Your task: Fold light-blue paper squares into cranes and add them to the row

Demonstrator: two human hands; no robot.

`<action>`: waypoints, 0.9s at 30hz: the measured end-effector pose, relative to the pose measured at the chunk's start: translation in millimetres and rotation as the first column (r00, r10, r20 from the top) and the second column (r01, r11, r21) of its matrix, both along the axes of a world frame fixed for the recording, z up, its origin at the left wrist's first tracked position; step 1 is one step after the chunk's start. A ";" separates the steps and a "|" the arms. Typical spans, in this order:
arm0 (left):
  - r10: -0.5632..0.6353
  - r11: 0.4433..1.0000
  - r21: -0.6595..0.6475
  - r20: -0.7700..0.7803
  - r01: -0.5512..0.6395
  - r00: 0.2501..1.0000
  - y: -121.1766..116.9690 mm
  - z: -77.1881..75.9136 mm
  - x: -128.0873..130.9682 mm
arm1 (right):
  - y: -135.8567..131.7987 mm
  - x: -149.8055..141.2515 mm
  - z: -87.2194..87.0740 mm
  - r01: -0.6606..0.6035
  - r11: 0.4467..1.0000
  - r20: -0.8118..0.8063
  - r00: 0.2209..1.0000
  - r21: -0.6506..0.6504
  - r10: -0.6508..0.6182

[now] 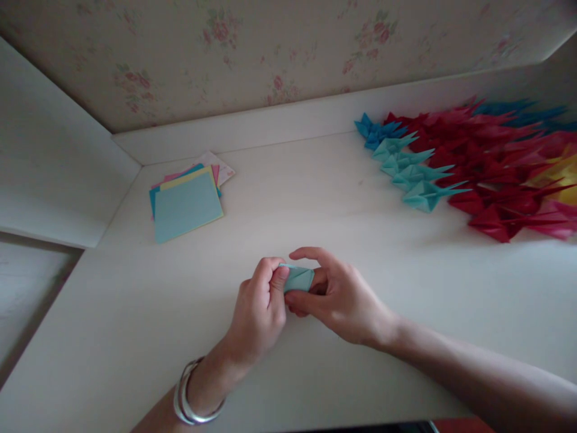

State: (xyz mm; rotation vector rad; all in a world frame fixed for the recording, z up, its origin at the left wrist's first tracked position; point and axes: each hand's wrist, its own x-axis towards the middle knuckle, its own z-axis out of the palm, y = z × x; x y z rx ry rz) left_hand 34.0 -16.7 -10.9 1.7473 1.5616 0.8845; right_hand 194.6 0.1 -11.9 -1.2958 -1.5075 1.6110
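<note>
A small folded piece of light teal origami paper is held between both hands above the white table. My left hand pinches its left end, with the thumb pressed on the front. Around the right end curl the thumb and fingers of my right hand, its index finger raised over the top edge. Part of the paper is hidden behind the fingers. Silver bangles circle my left wrist.
Square paper sheets lie stacked at the back left, light teal on top. Folded paper cranes stand in rows at the right: light teal ones, red ones, blue ones. A flowered wall rises behind the white table.
</note>
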 end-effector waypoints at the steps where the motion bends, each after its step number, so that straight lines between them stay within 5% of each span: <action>1: 0.000 1.000 -0.014 0.018 0.001 1.000 -0.5 -0.1 0.0 | -1.1 -0.6 0.3 0.011 1.000 0.008 1.000 0.005 -0.012; 9: -0.027 0.996 -0.085 0.089 0.035 0.996 13.0 3.5 -9.9 | 3.6 2.8 -1.8 -0.076 0.994 -0.238 0.970 -0.078 0.056; 13: -0.004 0.996 -0.094 0.095 0.013 0.995 15.8 2.5 -12.5 | 10.4 7.1 -2.3 -0.021 0.994 -0.213 0.977 -0.104 -0.002; 20: -0.052 0.994 0.107 0.244 0.027 0.968 3.4 -9.4 -5.9 | 15.3 5.8 -2.0 0.175 0.938 -0.419 0.859 -0.300 -0.294; 27: -0.078 0.955 0.288 0.015 0.070 0.997 7.4 -7.5 -13.6 | 15.3 8.0 0.6 0.044 0.961 -0.539 0.821 -0.274 -0.191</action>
